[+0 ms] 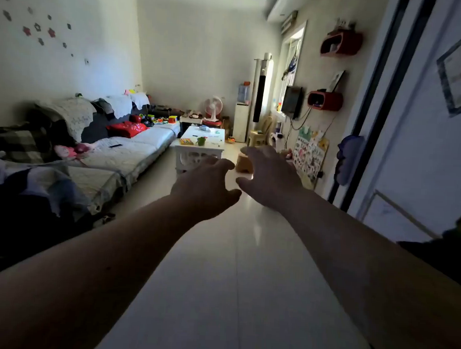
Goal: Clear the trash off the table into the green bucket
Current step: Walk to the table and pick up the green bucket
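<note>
Small green bucket (201, 141) stands upright on the white low table (218, 145) well ahead, beside a yellow box (186, 141) (its print too small to read). Left hand (208, 190) and right hand (273, 176) extend forward, fingers spread, loosely bent, holding nothing.

Your low white table (218, 139) stands well ahead of you, its top pale and its near end panel pierced with cut-outs. The small green bucket (201, 141) sits upright on the near part of the top. Pale scraps of trash (203, 128) lie scattered toward the far end, too small to tell apart.
</note>
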`<state>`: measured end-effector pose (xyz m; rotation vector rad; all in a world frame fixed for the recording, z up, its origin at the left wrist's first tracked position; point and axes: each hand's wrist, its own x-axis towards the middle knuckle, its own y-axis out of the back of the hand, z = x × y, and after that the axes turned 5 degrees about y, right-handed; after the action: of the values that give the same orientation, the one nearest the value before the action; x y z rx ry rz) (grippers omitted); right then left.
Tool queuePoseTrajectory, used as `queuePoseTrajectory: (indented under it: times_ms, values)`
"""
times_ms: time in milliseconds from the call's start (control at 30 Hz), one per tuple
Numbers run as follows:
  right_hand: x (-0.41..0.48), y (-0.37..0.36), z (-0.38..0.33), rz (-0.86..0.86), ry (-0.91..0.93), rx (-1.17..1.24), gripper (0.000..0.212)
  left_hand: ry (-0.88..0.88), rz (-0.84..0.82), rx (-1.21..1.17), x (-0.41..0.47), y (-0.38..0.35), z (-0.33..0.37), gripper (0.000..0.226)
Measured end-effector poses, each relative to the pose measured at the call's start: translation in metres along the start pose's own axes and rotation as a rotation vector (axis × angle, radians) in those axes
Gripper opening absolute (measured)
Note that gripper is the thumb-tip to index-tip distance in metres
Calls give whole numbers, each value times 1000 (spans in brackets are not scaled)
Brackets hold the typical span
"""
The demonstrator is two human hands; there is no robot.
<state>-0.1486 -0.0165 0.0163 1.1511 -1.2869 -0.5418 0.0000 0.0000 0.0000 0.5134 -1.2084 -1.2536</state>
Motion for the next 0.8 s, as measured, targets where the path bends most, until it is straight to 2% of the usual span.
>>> queuePoseTrajectory:
  times_ms: [133, 500, 800]
  values:
    - [-14, -41, -10, -98, -36, -19, 66, 84, -120, 64, -19, -19, -32, 67]
    - [-36, -145, 1, -316, -102, 43, 64, 209, -303, 76, -36, -87, -112, 66]
    - [31, -224, 80, -457, -117, 53, 65, 254, -410, 135, 60, -176, -137, 65]
